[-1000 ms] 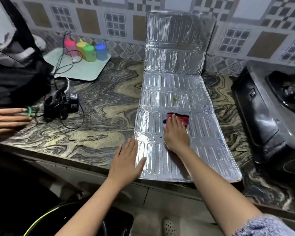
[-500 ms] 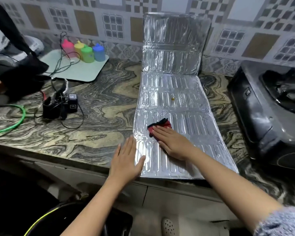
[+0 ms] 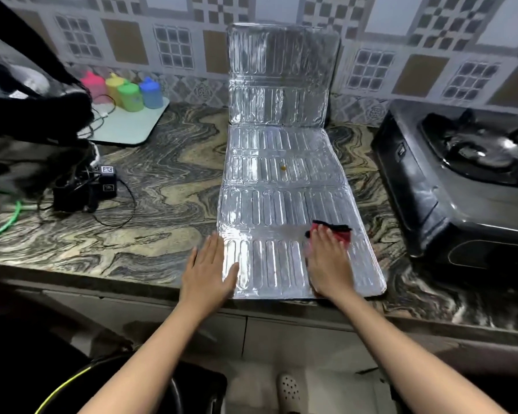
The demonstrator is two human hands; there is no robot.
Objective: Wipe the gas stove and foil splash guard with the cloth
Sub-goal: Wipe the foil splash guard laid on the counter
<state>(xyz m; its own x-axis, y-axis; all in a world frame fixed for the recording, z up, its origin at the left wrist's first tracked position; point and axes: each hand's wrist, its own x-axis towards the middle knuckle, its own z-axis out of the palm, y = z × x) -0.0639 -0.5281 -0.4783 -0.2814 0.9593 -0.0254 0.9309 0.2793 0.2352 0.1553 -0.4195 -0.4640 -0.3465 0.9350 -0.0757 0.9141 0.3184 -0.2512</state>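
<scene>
Pressing flat on the foil splash guard (image 3: 284,204) over the marbled counter (image 3: 162,180), both hands lie open, right hand (image 3: 329,264) atop the cloth (image 3: 335,230), left hand (image 3: 207,271) bare.

The foil splash guard (image 3: 284,180) lay across the middle of the surface (image 3: 168,186), its far panel standing against the back wall. The gas stove (image 3: 461,174) sat toward the right edge. The cloth (image 3: 335,230) lay on the guard's near right part. Four bottles (image 3: 123,89) stood on a board (image 3: 126,127) toward the back left corner.
</scene>
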